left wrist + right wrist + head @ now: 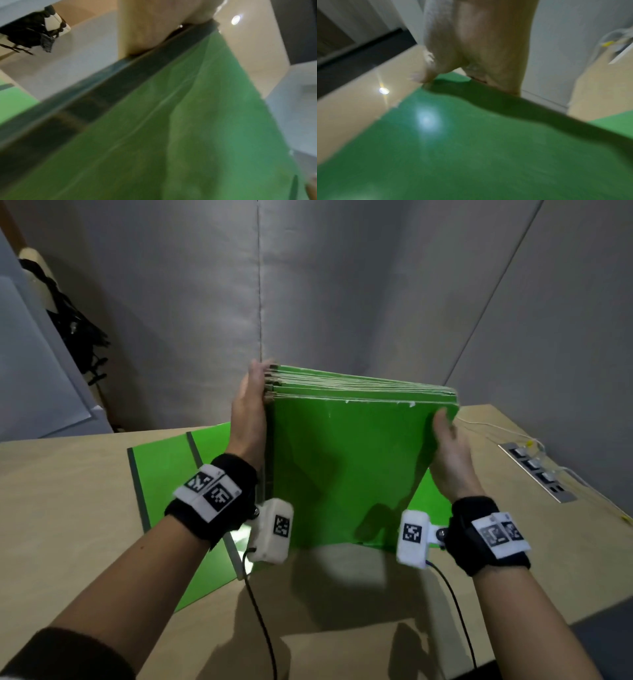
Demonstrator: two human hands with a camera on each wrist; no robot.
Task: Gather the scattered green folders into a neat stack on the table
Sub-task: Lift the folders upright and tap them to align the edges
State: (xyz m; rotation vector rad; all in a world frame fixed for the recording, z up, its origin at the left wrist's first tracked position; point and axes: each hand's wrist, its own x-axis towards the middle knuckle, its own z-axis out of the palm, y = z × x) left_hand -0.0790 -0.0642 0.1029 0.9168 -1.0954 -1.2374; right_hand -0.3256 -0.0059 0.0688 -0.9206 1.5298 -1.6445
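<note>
- Green folders, a bundle of them (346, 467), stand tilted on edge above the table (68, 508), held between both hands; the bottom edge is hidden behind the wrist cameras, so whether it touches the tabletop cannot be told.
- Upper edges of the bundle fan out slightly, showing several worn cardboard layers; an exact count is not readable.
- The left hand (250, 412) lies flat against the bundle's left side, fingers straight and reaching its top corner; the left wrist view, blurred, shows the palm (145, 27) pressed on dark spines.
- The right hand (448, 446) holds the right edge with the thumb on the front cover; its fingers go behind the folders and are hidden, so probably a pinch, though the far side is unseen. The right wrist view is smeared and shows only the hand (479, 47) at the cover's edge.
- Two more folders (164, 474) lie flat on the table behind and left of the bundle, partly covered by the left forearm; another green corner (426, 501) peeks out at the right.
- A recessed socket strip (536, 470) with pale cables sits near the table's right edge.
- Grey partition panels (342, 285) close off the back.
</note>
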